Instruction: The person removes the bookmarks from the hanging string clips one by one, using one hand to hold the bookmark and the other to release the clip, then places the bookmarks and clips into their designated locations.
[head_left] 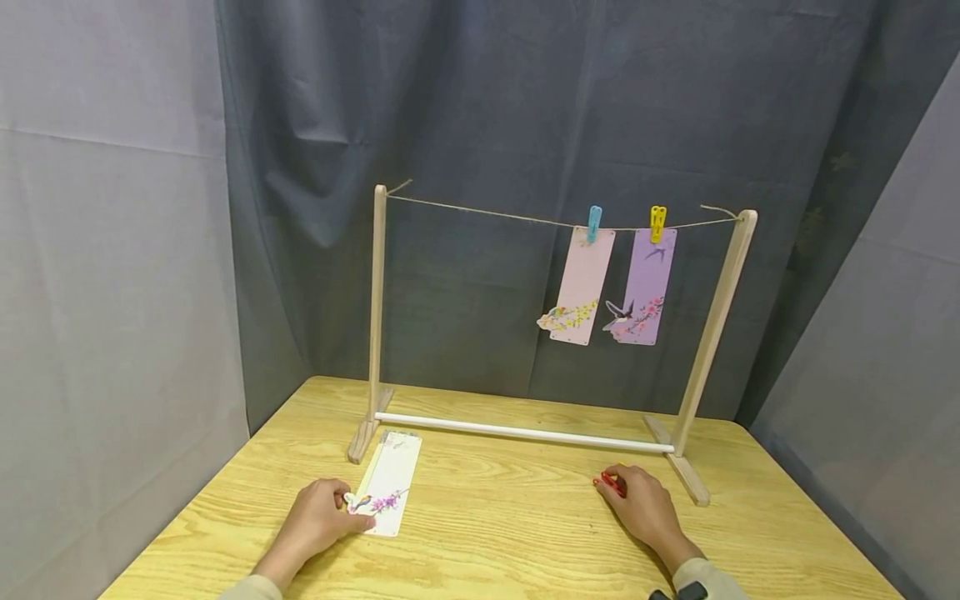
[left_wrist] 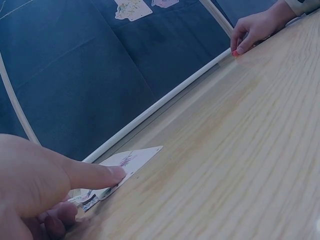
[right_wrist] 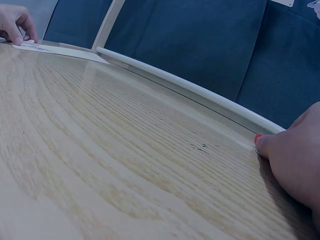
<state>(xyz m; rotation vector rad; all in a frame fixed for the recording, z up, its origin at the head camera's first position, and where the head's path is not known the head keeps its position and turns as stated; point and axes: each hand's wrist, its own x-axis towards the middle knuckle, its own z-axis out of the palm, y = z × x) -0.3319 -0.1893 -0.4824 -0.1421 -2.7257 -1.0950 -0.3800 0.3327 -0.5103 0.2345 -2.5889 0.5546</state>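
On the table at left lies a white paper bookmark point(head_left: 396, 479) printed with pink blossoms and a small bird; a pale yellow edge shows beneath its left side. My left hand point(head_left: 318, 521) pinches its lower left part, thumb on top and fingers at the side edge. In the left wrist view the thumb presses on the bookmark point(left_wrist: 142, 159). Over at the right, my right hand point(head_left: 643, 502) holds a small red clothespin point(head_left: 613, 483) between thumb and fingers, low over the tabletop. Most of the clothespin is hidden by the fingers in the right wrist view.
A wooden stand point(head_left: 377, 308) carries a string point(head_left: 480, 211) across its two posts. From it hang a pink bookmark point(head_left: 583, 279) under a blue clothespin point(head_left: 594, 223) and a purple bookmark point(head_left: 647, 279) under a yellow clothespin point(head_left: 657, 223). A white bar point(head_left: 517, 431) joins the feet.
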